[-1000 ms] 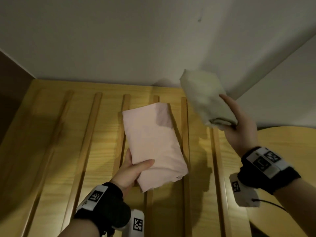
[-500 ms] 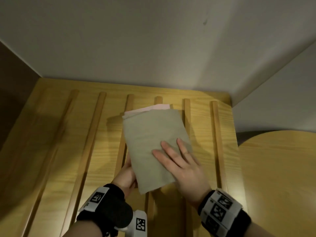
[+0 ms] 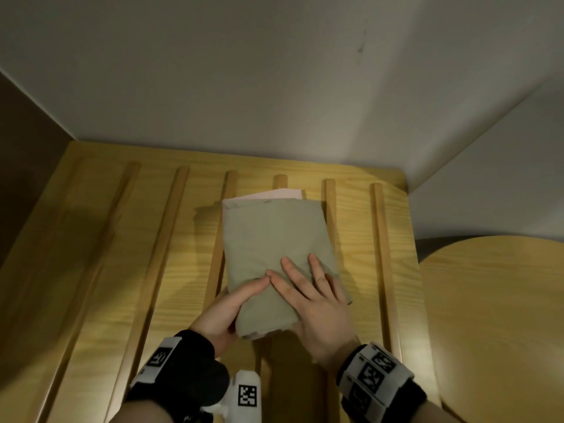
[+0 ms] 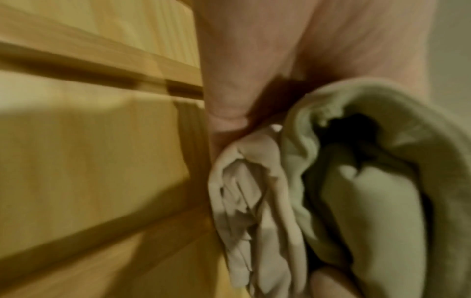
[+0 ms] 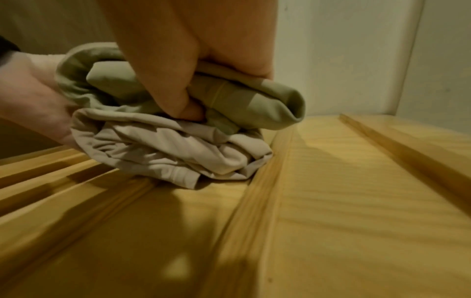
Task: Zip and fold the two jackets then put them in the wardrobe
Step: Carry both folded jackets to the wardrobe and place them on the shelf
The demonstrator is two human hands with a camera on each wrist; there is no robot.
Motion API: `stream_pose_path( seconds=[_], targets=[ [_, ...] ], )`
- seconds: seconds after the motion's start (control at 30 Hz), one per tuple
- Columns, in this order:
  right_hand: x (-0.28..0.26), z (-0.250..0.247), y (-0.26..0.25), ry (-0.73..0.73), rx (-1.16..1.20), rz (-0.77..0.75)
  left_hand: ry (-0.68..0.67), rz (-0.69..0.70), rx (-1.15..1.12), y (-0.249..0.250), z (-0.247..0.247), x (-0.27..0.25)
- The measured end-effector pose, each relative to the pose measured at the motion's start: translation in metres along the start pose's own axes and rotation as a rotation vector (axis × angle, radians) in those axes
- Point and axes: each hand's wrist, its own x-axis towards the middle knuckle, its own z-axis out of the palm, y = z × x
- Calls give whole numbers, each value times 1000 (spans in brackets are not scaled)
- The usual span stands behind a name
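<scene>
Two folded jackets sit stacked on the slatted wooden shelf (image 3: 122,270), green jacket (image 3: 271,239) on top, pink jacket (image 3: 268,195) peeking out at the far edge. Your left hand (image 3: 225,309) grips the stack's near left corner; your right hand (image 3: 317,303) lies flat on top, thumb tucked between the layers. They look soft, light and floppy, so take the stack by its near folded edge, both layers together.
</scene>
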Motion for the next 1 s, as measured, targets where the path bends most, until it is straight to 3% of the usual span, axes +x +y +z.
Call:
stream_pose_path(
  seconds=[0.23, 0.33, 0.43, 0.53, 0.63, 1.0],
  targets=[
    [-21, -6, 17, -43, 574, 0, 146, 46, 46, -5, 13, -9],
    [-34, -24, 28, 63, 877, 108, 149, 69, 26, -3, 21, -17],
    [-47, -43, 41, 209, 1078, 320, 128, 76, -18, 3, 30, -28],
    [-59, -59, 54, 366, 1177, 491, 86, 80, -41, 11, 39, -46],
    [-71, -75, 58, 437, 1256, 553, 72, 100, -57, 16, 45, -67],
    [-84, -123, 13, 398, 1258, 398, 104, 222, -216, 28, 29, -169]
  ],
)
